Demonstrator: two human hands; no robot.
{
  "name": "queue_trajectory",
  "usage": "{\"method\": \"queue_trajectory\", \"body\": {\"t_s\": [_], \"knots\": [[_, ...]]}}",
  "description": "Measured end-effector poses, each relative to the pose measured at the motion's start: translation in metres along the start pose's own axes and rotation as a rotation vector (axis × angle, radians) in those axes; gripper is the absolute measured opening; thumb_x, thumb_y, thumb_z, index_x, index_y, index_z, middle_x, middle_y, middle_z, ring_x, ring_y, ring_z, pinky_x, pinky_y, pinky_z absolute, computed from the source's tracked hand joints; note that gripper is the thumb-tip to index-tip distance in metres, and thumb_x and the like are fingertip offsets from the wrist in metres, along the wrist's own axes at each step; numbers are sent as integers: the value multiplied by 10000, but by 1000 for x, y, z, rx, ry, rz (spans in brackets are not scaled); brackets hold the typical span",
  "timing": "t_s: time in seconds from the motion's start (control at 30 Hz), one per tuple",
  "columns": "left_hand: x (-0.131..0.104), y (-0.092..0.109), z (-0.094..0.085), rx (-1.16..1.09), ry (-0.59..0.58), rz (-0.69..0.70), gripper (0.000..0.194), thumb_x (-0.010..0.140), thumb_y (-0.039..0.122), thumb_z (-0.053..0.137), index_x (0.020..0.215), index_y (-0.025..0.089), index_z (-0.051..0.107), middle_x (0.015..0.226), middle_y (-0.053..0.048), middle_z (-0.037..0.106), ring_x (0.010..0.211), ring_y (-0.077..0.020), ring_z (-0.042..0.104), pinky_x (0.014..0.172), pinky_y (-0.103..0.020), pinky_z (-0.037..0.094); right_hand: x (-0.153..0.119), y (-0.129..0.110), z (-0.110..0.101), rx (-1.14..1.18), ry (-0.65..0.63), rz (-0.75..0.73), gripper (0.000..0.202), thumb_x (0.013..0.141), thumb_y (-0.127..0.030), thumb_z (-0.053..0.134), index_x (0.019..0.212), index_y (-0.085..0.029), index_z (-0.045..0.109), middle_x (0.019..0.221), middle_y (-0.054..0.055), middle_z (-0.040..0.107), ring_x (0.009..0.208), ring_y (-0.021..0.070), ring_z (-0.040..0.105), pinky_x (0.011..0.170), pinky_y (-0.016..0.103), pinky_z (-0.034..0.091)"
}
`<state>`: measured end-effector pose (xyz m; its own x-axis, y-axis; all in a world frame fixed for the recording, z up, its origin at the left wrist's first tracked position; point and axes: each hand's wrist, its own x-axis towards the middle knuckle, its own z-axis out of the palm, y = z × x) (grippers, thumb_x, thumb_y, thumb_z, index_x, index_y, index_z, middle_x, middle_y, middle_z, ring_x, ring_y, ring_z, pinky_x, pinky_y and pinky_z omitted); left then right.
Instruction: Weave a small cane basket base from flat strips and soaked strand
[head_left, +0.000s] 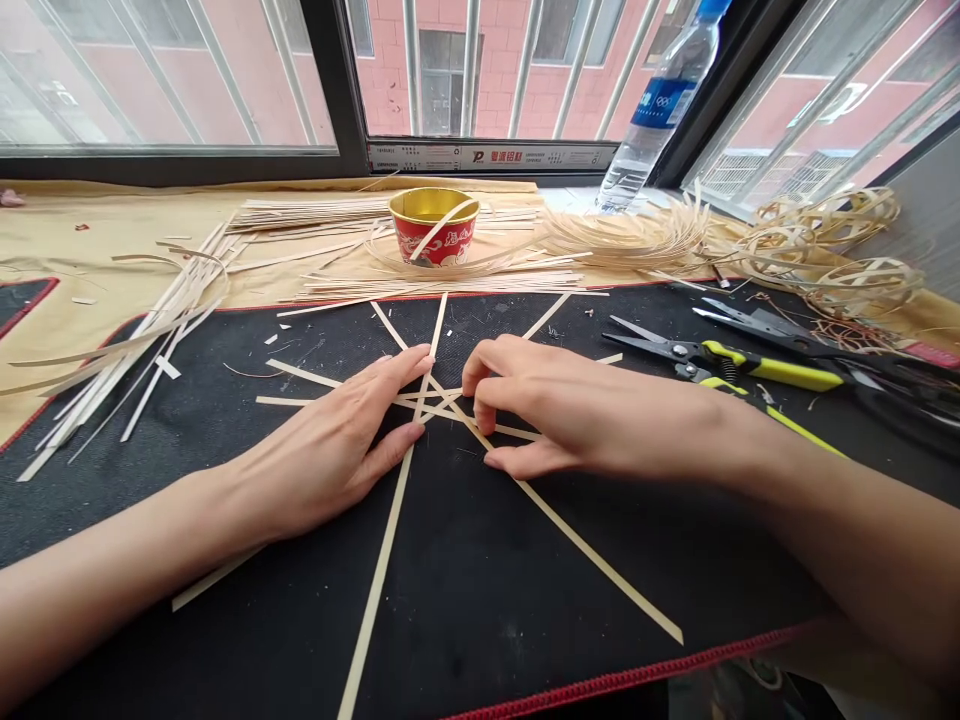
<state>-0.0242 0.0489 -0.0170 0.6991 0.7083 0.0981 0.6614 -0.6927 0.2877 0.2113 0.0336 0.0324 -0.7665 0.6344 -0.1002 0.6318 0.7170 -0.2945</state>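
Several flat pale bamboo-like strips (600, 560) cross each other in a star on a black mat (480, 620). My left hand (352, 425) lies over the left side of the crossing, its fingers stretched out and resting on the strips, the thumb apart below. On the right side, my right hand (540, 405) hovers low with bent fingers, and its thumb is apart from them at one slanting strip. Nothing shows between these fingers, though the hand hides part of the strips beneath. One long strip (382, 560) runs from the crossing toward me.
Scissors (652, 345) and yellow-handled pliers (772, 365) lie at the right. Behind the mat stand a red and gold tin (433, 228) and a water bottle (652, 110). Loose strips (142, 350) lie at left, and coiled strips (832, 240) at the back right. Windows close off the back.
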Motion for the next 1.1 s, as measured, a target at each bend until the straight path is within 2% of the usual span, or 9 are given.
{"method": "queue_trajectory", "body": {"t_s": [0.37, 0.5, 0.67, 0.77, 0.83, 0.87, 0.93, 1.0, 1.1], "knots": [[0, -3, 0, 36, 31, 115, 603, 988, 428, 333, 1491, 190, 100, 1472, -96, 435, 1375, -222, 385, 1133, -447, 341, 0, 3, 0, 39, -6, -1, 102, 826, -225, 681, 865, -144, 633, 1036, 92, 553, 974, 222, 502, 844, 353, 439], [1, -3, 0, 44, 32, 128, 600, 990, 417, 328, 1489, 184, 91, 1465, -95, 445, 1378, -219, 379, 1137, -439, 341, 1, 5, 1, 55, -6, -12, 114, 833, -241, 677, 872, -143, 634, 1052, 96, 557, 978, 222, 509, 838, 351, 442], [-3, 1, -4, 104, 117, 166, 522, 993, 386, 345, 1444, 153, 223, 1461, -134, 439, 1360, -225, 409, 1116, -417, 380, -4, 5, -5, 71, 23, -31, 118, 881, -275, 623, 919, -165, 637, 1045, 80, 590, 946, 204, 555, 822, 324, 453], [-8, 6, -16, 113, 314, 117, 443, 979, 371, 412, 1379, 196, 333, 1355, -95, 546, 1294, -222, 485, 1081, -381, 418, -11, 2, -13, 71, 165, -37, 118, 924, -260, 555, 955, -191, 646, 1047, 65, 617, 907, 181, 588, 785, 289, 458], [-11, 7, -27, 117, 443, 47, 304, 968, 286, 455, 1267, 233, 443, 1195, -42, 631, 1129, -186, 596, 1005, -320, 461, -14, 1, -17, 31, 282, -26, 137, 937, -221, 519, 947, -196, 653, 1033, 59, 630, 865, 169, 596, 747, 276, 456], [-13, 6, -32, 121, 467, 24, 236, 961, 243, 464, 1195, 242, 490, 1105, -19, 654, 1037, -169, 625, 951, -295, 476, -14, 1, -17, 6, 310, -12, 155, 940, -195, 502, 932, -191, 657, 1006, 59, 636, 832, 167, 595, 718, 274, 453], [-14, 2, -39, 132, 458, 28, 146, 948, 196, 471, 1067, 241, 540, 965, 2, 658, 901, -153, 629, 836, -272, 484, -12, 2, -14, -42, 292, 30, 191, 931, -138, 477, 878, -169, 658, 919, 67, 637, 757, 167, 580, 652, 275, 436], [-15, -3, -43, 144, 390, 71, 98, 942, 196, 474, 982, 229, 557, 892, -2, 640, 835, -160, 603, 743, -281, 470, -9, 5, -8, -84, 240, 63, 196, 906, -92, 477, 830, -154, 647, 857, 73, 627, 724, 170, 564, 616, 273, 421], [-15, -8, -42, 189, 302, 135, 129, 945, 222, 459, 887, 204, 573, 837, -24, 612, 798, -187, 564, 692, -319, 442, -4, 11, 2, -156, 242, 77, 173, 878, -68, 498, 854, -157, 645, 896, 82, 635, 767, 177, 572, 647, 271, 431]]}}
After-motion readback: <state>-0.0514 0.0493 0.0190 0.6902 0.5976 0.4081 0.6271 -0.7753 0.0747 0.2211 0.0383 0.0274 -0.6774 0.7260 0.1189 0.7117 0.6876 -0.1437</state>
